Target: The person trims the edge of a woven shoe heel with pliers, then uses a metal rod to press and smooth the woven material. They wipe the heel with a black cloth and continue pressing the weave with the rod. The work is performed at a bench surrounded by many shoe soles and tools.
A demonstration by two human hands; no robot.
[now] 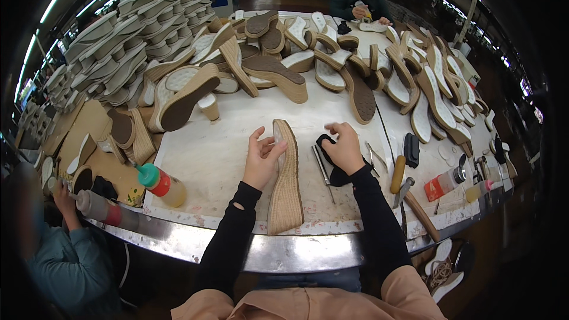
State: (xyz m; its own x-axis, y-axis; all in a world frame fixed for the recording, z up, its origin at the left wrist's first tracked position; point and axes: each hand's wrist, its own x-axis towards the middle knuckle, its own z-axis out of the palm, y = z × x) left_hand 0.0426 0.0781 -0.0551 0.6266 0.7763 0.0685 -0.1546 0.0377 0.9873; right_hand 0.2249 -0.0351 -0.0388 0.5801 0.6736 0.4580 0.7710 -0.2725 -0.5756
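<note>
My left hand point(259, 159) grips a wedge shoe sole point(287, 181), its thumb on the near side of the upper part. The sole has a woven, straw-coloured side and stands on edge, its thick heel end toward me at the table's front. To the right, my right hand point(344, 149) has its fingers curled on a black cloth point(339, 177) that lies on the table. A slim metal tool point(321, 166) rests just left of that cloth. Right of the hand lies a thin pointed metal tool point(374, 155), partly hidden.
Many wedge soles point(284, 77) are heaped across the back, with tall stacks of pale soles point(133, 35) at left. Bottles point(163, 185) stand left; a hammer point(418, 213), a black block point(411, 150) and a red-labelled bottle point(444, 185) lie right. Co-workers sit opposite point(361, 0) and at left point(71, 261).
</note>
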